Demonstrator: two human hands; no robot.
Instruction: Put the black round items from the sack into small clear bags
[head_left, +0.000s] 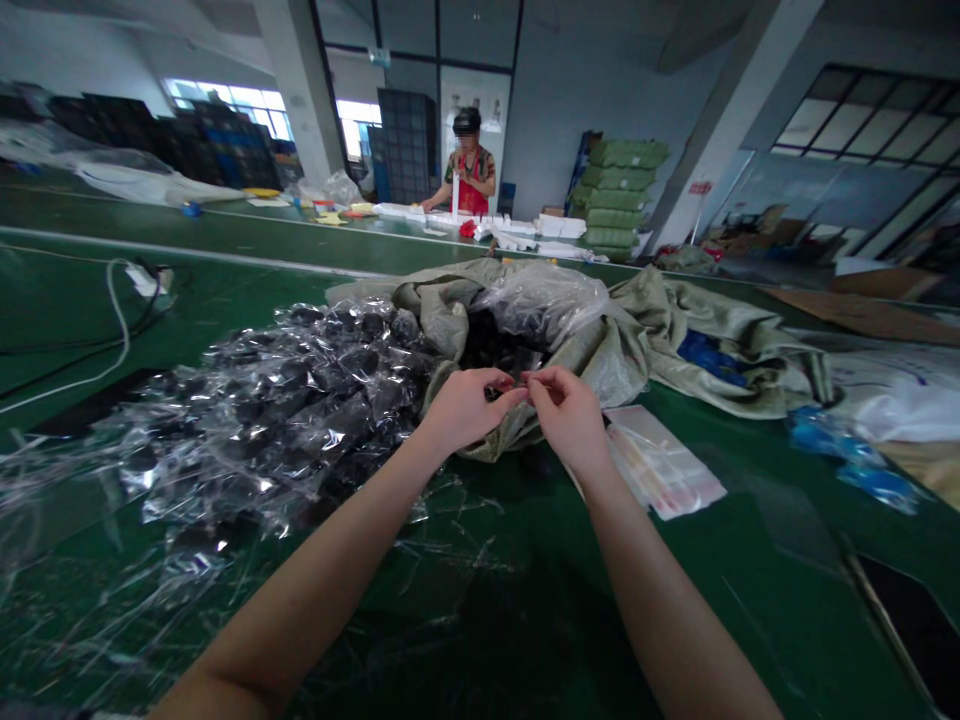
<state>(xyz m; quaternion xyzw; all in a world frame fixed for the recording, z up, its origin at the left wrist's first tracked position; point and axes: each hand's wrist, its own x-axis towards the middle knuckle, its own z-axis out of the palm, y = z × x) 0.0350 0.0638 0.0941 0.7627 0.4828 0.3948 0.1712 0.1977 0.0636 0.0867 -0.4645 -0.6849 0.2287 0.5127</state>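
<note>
My left hand (469, 408) is closed around a small dark piece (493, 391), partly hidden by the fingers. Beside it, my right hand (564, 412) pinches thumb to finger, its tips almost meeting the left ones; what it grips is too small to tell. Both hands are over the near edge of an open olive woven sack (626, 345), whose inside holds dark items (487, 345) and a clear plastic liner (551, 300). To the left of my left hand is a large heap of black items in clear plastic bags (300, 400).
A stack of flat clear bags with pinkish strips (667, 465) lies right of the sack. Further right are blue plastic wrapping (855, 455) and a phone (907, 620). A white cable (112, 320) crosses the table's left side. A co-worker (472, 175) stands across the table.
</note>
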